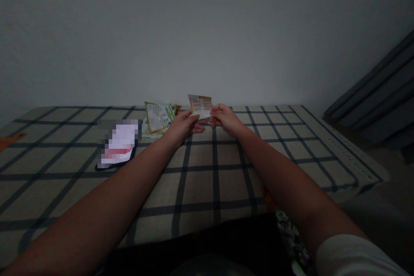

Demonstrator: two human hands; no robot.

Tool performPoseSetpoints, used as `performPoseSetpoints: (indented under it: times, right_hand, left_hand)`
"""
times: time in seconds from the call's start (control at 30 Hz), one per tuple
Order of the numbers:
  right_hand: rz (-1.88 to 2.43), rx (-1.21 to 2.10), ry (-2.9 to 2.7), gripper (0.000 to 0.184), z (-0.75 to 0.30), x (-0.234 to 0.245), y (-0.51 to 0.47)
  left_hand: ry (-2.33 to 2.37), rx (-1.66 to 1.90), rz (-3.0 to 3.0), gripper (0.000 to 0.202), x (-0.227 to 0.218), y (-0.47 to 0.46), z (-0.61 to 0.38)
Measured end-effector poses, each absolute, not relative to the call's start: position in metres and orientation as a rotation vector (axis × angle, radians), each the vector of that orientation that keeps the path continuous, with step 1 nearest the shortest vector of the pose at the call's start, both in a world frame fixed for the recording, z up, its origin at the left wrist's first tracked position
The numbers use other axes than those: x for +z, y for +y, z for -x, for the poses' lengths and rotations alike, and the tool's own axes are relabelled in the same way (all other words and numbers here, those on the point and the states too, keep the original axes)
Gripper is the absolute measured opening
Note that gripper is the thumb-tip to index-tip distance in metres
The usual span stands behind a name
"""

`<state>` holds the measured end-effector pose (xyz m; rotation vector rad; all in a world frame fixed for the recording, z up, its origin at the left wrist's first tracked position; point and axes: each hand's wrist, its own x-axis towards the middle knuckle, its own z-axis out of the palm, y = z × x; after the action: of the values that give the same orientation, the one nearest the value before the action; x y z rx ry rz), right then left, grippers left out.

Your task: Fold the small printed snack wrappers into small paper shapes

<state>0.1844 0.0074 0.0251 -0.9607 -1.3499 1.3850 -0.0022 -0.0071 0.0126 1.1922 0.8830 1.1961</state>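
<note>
Dim light; a small printed card with orange-red panels point(200, 106) was held up off the cream bedsheet with dark grid lines point(291, 138), out near its far edge, just short of the plain grey wall point(207, 30). The left hand point(183, 127) was pinched on the card's lower left corner, thumb on top; the right hand point(224, 118) was pinched on its right edge the same way. Both were closed on the card, with the spare fingers curled under. Gripping at the two margins seemed to hold the thin sheet flat and upright, printed face turned to the wearer, with no finger across the print. Both forearms were stretched far forward and converged on the card, wrists low over the sheet; whether the left wrist touched it could not be told. A white sleeve point(349, 254) showed at the right upper arm. A loose pile of green and yellow printed leaflets point(158, 117) lay flat on the sheet just beside the left hand, probably set within easy reach. A flat dark-edged item, blurred out point(118, 144), lay further left, and an orange scrap point(9, 140) at the sheet's left margin. A dark striped cloth point(381, 99) hung at the right
</note>
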Motion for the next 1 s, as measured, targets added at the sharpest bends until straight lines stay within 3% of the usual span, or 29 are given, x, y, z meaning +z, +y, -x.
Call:
performPoseSetpoints:
  times: [0.27, 0.53, 0.73, 1.0]
  right_hand:
    - [0.971, 1.439, -1.396, 0.015, -0.1823, 0.0248, 0.0052]
    - [0.965, 1.512, -1.477, 0.018, -0.1856, 0.0249, 0.004]
    - [0.938, 1.513, -1.508, 0.006, -0.184, 0.0233, 0.0038]
    - [0.91, 1.413, -1.419, 0.018, -0.1835, 0.0226, 0.0087]
  left_hand:
    - [0.94, 1.227, -1.214, 0.024, 0.0128, -0.0078, 0.0038]
    - [0.905, 1.232, -1.214, 0.029, 0.0099, -0.0082, 0.0016]
    - [0.878, 1.272, -1.25, 0.026, 0.0067, -0.0068, 0.0044]
    - [0.848, 1.172, -1.174, 0.029, 0.0084, -0.0077, 0.0037]
